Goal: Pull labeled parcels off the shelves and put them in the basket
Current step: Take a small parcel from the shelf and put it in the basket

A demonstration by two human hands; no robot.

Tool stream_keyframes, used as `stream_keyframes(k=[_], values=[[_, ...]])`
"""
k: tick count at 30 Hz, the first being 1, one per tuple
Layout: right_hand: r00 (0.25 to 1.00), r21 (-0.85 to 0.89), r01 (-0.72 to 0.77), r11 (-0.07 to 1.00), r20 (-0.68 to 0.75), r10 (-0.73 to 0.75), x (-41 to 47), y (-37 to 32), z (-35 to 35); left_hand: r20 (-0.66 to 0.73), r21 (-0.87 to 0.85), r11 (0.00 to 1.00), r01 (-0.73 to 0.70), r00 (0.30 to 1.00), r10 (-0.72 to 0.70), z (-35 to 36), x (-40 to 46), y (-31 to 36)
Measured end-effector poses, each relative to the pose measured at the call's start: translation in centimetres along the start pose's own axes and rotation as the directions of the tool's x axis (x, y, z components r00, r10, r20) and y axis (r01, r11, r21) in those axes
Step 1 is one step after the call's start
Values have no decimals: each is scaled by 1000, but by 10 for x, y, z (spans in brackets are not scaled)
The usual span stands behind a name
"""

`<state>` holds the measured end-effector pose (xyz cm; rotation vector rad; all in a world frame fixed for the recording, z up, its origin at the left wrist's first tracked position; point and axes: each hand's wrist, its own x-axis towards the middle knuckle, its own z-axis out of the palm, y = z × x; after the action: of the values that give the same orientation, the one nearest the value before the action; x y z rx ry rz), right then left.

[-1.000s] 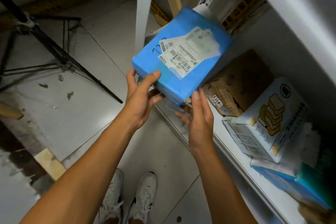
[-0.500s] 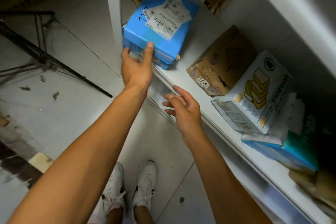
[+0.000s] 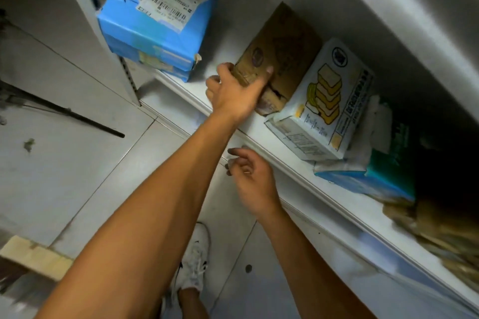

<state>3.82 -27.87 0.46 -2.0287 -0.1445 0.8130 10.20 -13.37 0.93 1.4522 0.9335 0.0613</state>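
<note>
A blue parcel (image 3: 158,21) with white shipping labels lies on the white shelf (image 3: 311,176) at its left end, free of both hands. To its right stands a brown cardboard box (image 3: 287,41). My left hand (image 3: 233,93) grips that box at its near end, thumb on the left side and fingers over the top. My right hand (image 3: 251,179) hovers lower, just in front of the shelf edge, fingers loosely curled and holding nothing. No basket is in view.
Right of the brown box sit a white box (image 3: 329,101) with yellow pictures, a teal and blue pack (image 3: 383,173) and crumpled brown packaging (image 3: 440,235). A shelf upright (image 3: 85,15) stands left. A black tripod leg (image 3: 77,116) and wooden block (image 3: 33,256) lie on the floor.
The blue parcel went back onto the shelf and both hands let go of it. My left hand moved right and took hold of the brown box; my right hand dropped below the shelf edge.
</note>
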Motion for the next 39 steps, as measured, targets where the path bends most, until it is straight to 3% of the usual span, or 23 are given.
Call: stream_keyframes(k=[4,8,12,19,22,27,30,32,35,37,39], values=[[999,58,-41,997,-20,42,-1,11,-2,19,35,999,3,1000,-4,11,-1,15],[999,133,-37,990,-31,42,-5,15,-2,-66,-44,998,37,997,-40,13,1,10],[998,172,-44,984,-36,51,-7,19,-5,-25,-67,992,109,994,-111,1,4,1],[979,348,-44,936,-174,111,-10,17,-14,12,-53,997,-53,999,53,-13,-21,-26],[966,456,-51,888,-203,159,-8,12,-14,2,-125,990,-59,998,60,-27,-40,-41],[967,541,-173,823,-68,247,-16,11,-4,29,-383,917,107,994,-104,-38,-69,-64],[952,577,-138,805,-147,268,-22,22,2,-16,-439,895,77,996,-93,-39,-87,-71],[956,544,-57,837,-211,202,-28,27,3,-167,-375,925,-63,986,0,-42,-105,-74],[975,592,-14,805,-171,143,-30,25,5,-349,6,924,-383,865,360,-45,-129,-75],[987,686,-72,724,-54,150,-26,11,6,-290,266,784,-561,729,620,-43,-145,-70],[990,761,-142,633,94,108,-23,-3,4,-176,433,623,-652,617,767,-41,-156,-71]])
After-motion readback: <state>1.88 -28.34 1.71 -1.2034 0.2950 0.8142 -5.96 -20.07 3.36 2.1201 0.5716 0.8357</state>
